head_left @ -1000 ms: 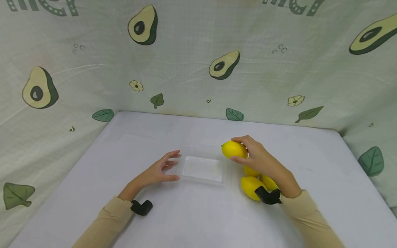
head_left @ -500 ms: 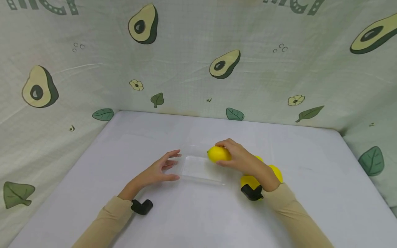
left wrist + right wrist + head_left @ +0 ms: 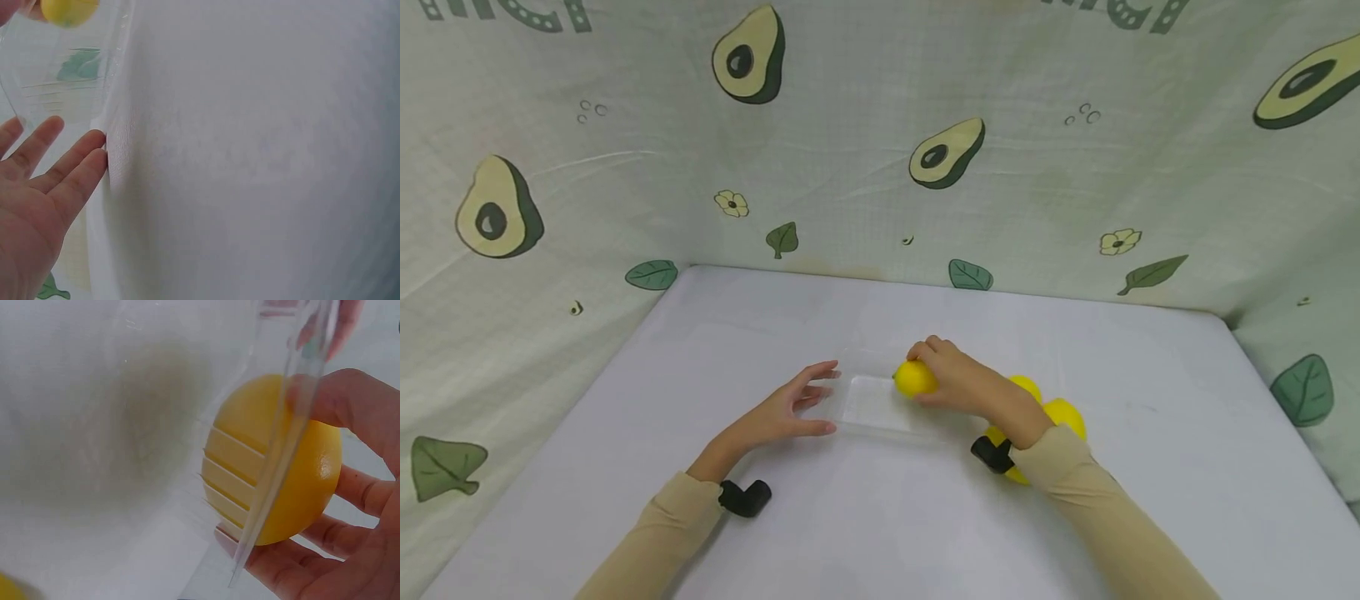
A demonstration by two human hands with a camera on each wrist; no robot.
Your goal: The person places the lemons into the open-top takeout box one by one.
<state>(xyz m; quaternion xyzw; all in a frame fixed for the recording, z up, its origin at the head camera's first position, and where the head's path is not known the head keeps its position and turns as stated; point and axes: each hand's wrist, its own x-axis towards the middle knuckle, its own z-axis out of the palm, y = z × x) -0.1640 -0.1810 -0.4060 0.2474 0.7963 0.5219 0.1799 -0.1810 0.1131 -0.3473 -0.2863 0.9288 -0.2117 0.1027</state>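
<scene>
In the head view my right hand (image 3: 958,382) grips a yellow lemon (image 3: 914,379) over the right part of a clear plastic container (image 3: 868,408). The right wrist view shows the thumb and fingers curled round this lemon (image 3: 306,469), part of it seen through the ribbed clear wall. My left hand (image 3: 786,408) is at the container's left side, fingers spread and loosely bent, with nothing in its grasp. From the left wrist, the fingertips (image 3: 94,137) lie right at the container's edge, and the lemon (image 3: 69,9) shows at the top.
Several more lemons (image 3: 1066,417) lie together to the right of the container, partly hidden beneath my right forearm. The white table (image 3: 850,533) meets a cloth backdrop (image 3: 850,167) printed with avocados and leaves at its back and sides.
My right hand has carried the lemon leftward and slightly down, from beside the container's right edge to over its inside. The left hand stays in place.
</scene>
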